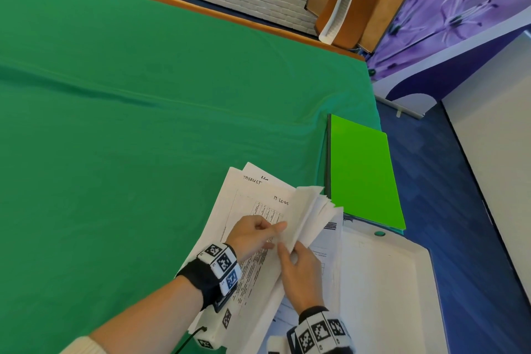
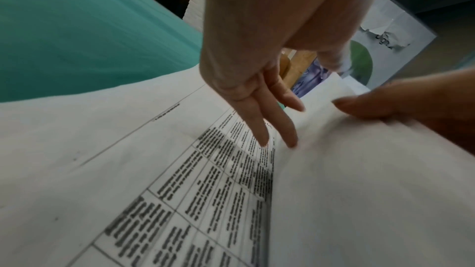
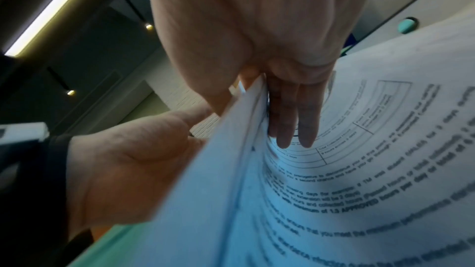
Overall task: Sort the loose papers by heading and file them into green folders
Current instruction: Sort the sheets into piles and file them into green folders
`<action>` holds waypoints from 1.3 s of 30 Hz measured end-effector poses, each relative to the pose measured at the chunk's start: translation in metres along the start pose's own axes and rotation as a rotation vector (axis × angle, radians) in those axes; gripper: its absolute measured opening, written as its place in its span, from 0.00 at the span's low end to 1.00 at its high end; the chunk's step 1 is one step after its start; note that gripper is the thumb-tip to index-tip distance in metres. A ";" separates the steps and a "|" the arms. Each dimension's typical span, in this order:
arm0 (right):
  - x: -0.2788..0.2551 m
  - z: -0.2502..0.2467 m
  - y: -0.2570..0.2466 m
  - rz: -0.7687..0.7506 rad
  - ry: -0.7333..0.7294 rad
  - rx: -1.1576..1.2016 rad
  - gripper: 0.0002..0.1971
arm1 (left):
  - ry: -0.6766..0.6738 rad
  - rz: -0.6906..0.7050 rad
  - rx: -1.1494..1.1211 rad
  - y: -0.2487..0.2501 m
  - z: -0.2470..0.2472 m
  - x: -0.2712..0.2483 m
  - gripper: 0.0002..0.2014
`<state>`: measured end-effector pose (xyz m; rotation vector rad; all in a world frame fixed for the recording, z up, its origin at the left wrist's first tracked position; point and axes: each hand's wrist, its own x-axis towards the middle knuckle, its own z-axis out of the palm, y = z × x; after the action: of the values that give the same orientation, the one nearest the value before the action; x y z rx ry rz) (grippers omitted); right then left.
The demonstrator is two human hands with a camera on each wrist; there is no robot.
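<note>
On the desk's point(image 1: 143, 95) right end lies the paper stack point(image 1: 258, 210) — right hand point(image 1: 300, 270) pinches its lifted sheets, left hand point(image 1: 253, 231) pinches one sheet; green folder point(image 1: 362, 172) just beyond.

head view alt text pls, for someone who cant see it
Both hands leaf through a stack of printed papers on a green tablecloth: the left hand and right hand pinch lifted sheets. A closed green folder lies beyond.
</note>
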<state>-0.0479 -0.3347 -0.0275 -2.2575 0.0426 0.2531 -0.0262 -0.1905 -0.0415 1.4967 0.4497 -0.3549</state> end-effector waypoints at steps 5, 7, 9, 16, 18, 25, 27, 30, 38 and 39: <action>0.001 -0.002 0.002 0.119 -0.028 0.149 0.18 | 0.090 0.153 0.392 -0.004 0.007 -0.007 0.26; 0.003 0.000 0.002 0.193 -0.021 0.205 0.18 | 0.101 0.130 0.408 -0.004 0.008 -0.007 0.32; 0.003 0.001 0.003 0.268 -0.007 0.283 0.17 | 0.091 0.116 0.391 -0.003 0.009 -0.009 0.36; 0.000 -0.010 0.007 0.335 0.093 0.424 0.22 | 0.063 0.080 0.268 -0.008 -0.007 -0.006 0.19; 0.000 -0.013 0.013 0.347 0.108 0.437 0.22 | 0.103 0.039 0.266 -0.011 -0.014 -0.004 0.18; 0.000 -0.017 0.021 0.372 0.137 0.437 0.18 | 0.100 -0.083 0.212 -0.029 -0.025 0.005 0.16; 0.000 -0.015 0.022 0.359 0.155 0.389 0.20 | 0.100 -0.094 0.144 -0.028 -0.025 0.005 0.14; 0.000 -0.012 0.016 0.309 0.182 0.356 0.21 | 0.091 -0.099 0.054 -0.022 -0.022 0.002 0.12; 0.000 -0.008 0.002 0.199 0.146 0.118 0.19 | 0.116 -0.034 0.116 -0.010 -0.024 0.006 0.21; -0.001 -0.007 0.000 0.186 0.151 0.076 0.14 | 0.104 -0.022 0.146 -0.010 -0.025 0.005 0.22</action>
<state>-0.0476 -0.3401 -0.0235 -2.1947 0.3379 0.1753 -0.0285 -0.1662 -0.0532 1.6587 0.5330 -0.3339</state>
